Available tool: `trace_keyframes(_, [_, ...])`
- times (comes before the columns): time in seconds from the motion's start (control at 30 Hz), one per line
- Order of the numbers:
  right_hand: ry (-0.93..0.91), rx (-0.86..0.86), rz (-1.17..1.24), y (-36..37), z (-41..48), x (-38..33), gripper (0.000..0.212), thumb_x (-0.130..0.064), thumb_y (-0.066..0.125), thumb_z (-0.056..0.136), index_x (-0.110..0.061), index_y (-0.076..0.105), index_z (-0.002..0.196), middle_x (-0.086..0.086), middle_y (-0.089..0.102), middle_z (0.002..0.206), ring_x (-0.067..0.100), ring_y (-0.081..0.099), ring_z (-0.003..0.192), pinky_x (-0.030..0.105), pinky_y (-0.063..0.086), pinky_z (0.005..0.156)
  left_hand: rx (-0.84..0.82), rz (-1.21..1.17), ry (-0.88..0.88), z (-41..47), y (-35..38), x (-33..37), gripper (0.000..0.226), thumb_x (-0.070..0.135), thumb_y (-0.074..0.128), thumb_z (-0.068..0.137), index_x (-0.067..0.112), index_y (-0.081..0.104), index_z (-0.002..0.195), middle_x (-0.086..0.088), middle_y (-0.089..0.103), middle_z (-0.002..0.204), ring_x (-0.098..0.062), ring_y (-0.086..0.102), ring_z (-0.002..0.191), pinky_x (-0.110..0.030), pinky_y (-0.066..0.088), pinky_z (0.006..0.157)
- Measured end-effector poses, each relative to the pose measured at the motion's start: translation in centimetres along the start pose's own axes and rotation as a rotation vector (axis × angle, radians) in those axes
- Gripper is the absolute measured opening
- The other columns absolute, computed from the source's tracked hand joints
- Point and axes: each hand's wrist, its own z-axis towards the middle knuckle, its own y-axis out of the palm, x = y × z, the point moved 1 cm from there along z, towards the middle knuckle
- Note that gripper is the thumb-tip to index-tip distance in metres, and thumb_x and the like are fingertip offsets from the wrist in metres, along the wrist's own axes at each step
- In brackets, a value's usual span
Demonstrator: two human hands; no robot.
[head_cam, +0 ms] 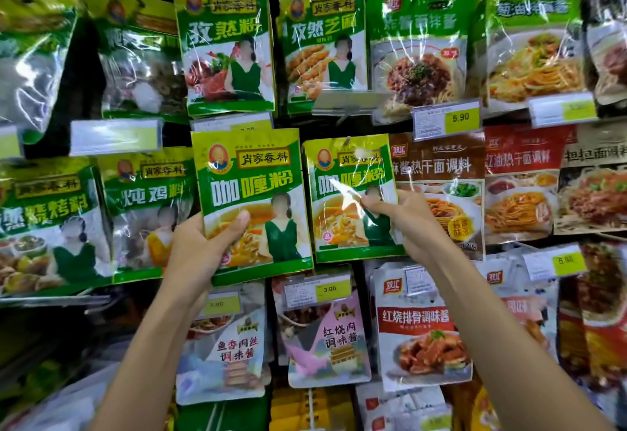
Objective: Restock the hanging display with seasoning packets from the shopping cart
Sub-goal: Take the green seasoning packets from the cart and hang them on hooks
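Thumb of the left hand [198, 247] lies across the front of a glossy green-and-yellow plastic seasoning packet [252, 172]. The hand grips the packet's lower left corner and holds it upright, just left of a matching green hanging packet [342, 213]. The right hand [407, 217] pinches the hanging packet's right edge. Right of the hanging packet, overlapped by the hand, hangs a brown noodle-sauce packet [441, 166]. Below the hanging packet sits a yellow-and-white price label [317, 291].
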Motion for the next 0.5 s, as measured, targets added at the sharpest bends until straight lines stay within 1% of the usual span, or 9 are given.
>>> trace_keyframes(0.03, [0.003,0.007,0.000,0.0,0.0,0.1,0.007,-0.014,0.072,0.085,-0.009,0.068,0.086,0.004,0.072,0.081,0.008,0.070,0.066,0.016,0.052,0.051,-0.002,0.008,0.002,0.1,0.1,0.0,0.014,0.023,0.070,0.076,0.018,0.065,0.088,0.011,0.073,0.070,-0.001,0.068,0.063,-0.011,0.048,0.050])
trace_keyframes(0.07, [0.002,0.015,-0.004,0.1,0.0,0.1,0.007,-0.014,0.072,0.085,-0.009,0.068,0.087,0.004,0.072,0.081,0.009,0.070,0.067,0.015,0.052,0.051,-0.002,0.015,0.003,0.2,0.2,-0.1,0.013,0.023,0.070,0.077,0.019,0.065,0.088,0.012,0.073,0.070,0.001,0.067,0.062,-0.010,0.047,0.049])
trace_keyframes(0.13, [0.001,0.038,-0.022,0.3,0.2,0.1,0.008,-0.016,0.072,0.085,-0.010,0.069,0.090,0.003,0.072,0.083,0.012,0.069,0.072,0.020,0.054,0.056,0.003,0.024,0.004,0.4,0.4,-0.2,0.012,0.023,0.070,0.079,0.019,0.065,0.089,0.015,0.071,0.067,0.005,0.064,0.058,-0.008,0.045,0.048])
trace_keyframes(0.23, [-0.015,0.098,-0.082,0.9,0.6,0.1,0.004,-0.015,0.071,0.087,-0.013,0.069,0.085,0.002,0.070,0.081,0.015,0.065,0.076,0.027,0.053,0.066,0.002,0.026,0.004,0.5,0.5,-0.1,0.011,0.022,0.070,0.081,0.018,0.065,0.090,0.016,0.070,0.065,0.006,0.061,0.055,-0.008,0.043,0.046])
trace_keyframes(0.3, [-0.027,0.136,-0.124,1.3,0.8,0.2,0.006,-0.014,0.070,0.088,-0.009,0.068,0.085,0.005,0.069,0.083,0.019,0.063,0.080,0.034,0.051,0.074,-0.008,0.026,0.010,0.5,0.7,0.0,0.011,0.022,0.069,0.082,0.017,0.065,0.091,0.015,0.070,0.065,0.006,0.060,0.054,-0.008,0.042,0.045])
trace_keyframes(0.37, [-0.039,0.150,-0.143,1.6,0.8,0.3,0.009,-0.013,0.068,0.089,-0.004,0.068,0.086,0.007,0.068,0.084,0.022,0.062,0.084,0.037,0.051,0.078,-0.019,0.029,0.019,0.4,0.9,0.2,0.012,0.021,0.069,0.082,0.017,0.066,0.094,0.015,0.070,0.065,0.006,0.059,0.052,-0.007,0.041,0.044])
trace_keyframes(0.43, [-0.065,0.157,-0.167,1.7,0.6,0.5,0.017,-0.015,0.067,0.090,0.001,0.067,0.095,0.012,0.067,0.090,0.023,0.061,0.086,0.035,0.049,0.075,-0.025,0.026,0.021,0.3,1.1,0.3,0.015,0.021,0.069,0.082,0.017,0.067,0.096,0.015,0.071,0.067,0.006,0.059,0.052,-0.007,0.040,0.044])
trace_keyframes(0.5, [-0.114,0.187,-0.243,1.5,-0.1,0.5,0.021,-0.023,0.066,0.091,-0.006,0.065,0.103,0.009,0.068,0.098,0.022,0.062,0.090,0.031,0.048,0.073,-0.029,0.028,0.020,0.1,1.2,0.3,0.021,0.026,0.071,0.079,0.019,0.067,0.098,0.014,0.072,0.070,0.006,0.060,0.055,-0.007,0.042,0.046])
